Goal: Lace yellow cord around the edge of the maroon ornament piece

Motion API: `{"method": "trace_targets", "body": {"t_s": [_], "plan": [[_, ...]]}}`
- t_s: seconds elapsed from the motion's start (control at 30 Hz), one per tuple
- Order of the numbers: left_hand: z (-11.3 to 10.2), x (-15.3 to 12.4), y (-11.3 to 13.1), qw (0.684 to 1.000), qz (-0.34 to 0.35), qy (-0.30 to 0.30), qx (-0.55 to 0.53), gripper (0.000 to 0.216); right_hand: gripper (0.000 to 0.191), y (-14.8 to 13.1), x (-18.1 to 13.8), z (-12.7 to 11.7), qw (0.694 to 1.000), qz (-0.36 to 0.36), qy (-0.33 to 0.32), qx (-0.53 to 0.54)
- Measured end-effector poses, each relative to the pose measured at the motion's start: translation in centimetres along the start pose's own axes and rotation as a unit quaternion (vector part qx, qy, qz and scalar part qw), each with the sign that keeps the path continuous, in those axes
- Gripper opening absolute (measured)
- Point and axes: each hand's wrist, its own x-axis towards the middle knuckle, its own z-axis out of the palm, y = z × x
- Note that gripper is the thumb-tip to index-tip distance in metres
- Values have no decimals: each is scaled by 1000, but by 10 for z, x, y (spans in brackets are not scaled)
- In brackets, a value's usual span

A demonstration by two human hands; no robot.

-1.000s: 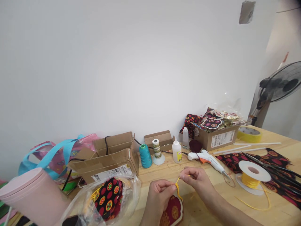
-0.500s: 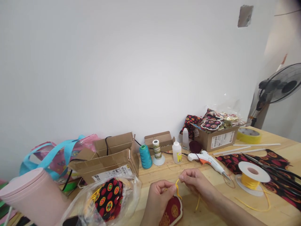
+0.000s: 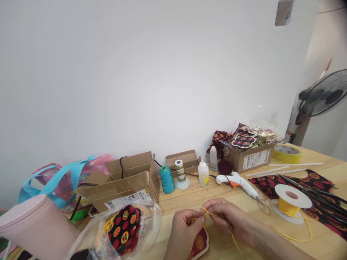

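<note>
My left hand [image 3: 187, 227] is closed, its thumb and forefinger pinching a yellow cord [image 3: 208, 211] at the top of a dark red fabric piece. That fabric piece [image 3: 200, 242] has a gold round motif and a pale scalloped edge; its lower part runs out of view and my left hand partly covers it. Fingers curled, my right hand [image 3: 226, 216] grips the same cord close to the left fingertips. A loose tail of cord dangles below the right hand. Whether a knot has formed is hidden by the fingers.
Right of my hands stand a spool of yellow cord [image 3: 288, 207], black scissors [image 3: 314, 195] on patterned cloth, and a white glue gun [image 3: 240, 183]. Behind are a glue bottle [image 3: 203, 175] and a teal thread cone [image 3: 167, 180]. A plastic bag [image 3: 151, 224] lies left, beside a pink bin [image 3: 35, 227].
My right hand has turned and shifted slightly, drawing the cord across toward the left fingertips. The cord's tail now hangs further right. The left hand keeps its pinch.
</note>
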Motion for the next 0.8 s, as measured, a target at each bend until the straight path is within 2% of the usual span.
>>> {"method": "trace_targets", "body": {"t_s": [0.2, 0.6, 0.7, 0.8], "plan": [[0, -1, 2, 1000, 6, -6, 10, 16, 17, 2, 2, 0, 999, -28, 6, -24], [0, -1, 3, 999, 24, -2, 36, 15, 12, 3, 3, 0, 999, -21, 0, -27], [0, -2, 5, 999, 32, -2, 41, 15, 9, 3, 4, 2, 997, -36, 23, -62], [-1, -2, 8, 999, 30, -9, 44, 16, 18, 5, 6, 5, 992, -62, 39, -101]]}}
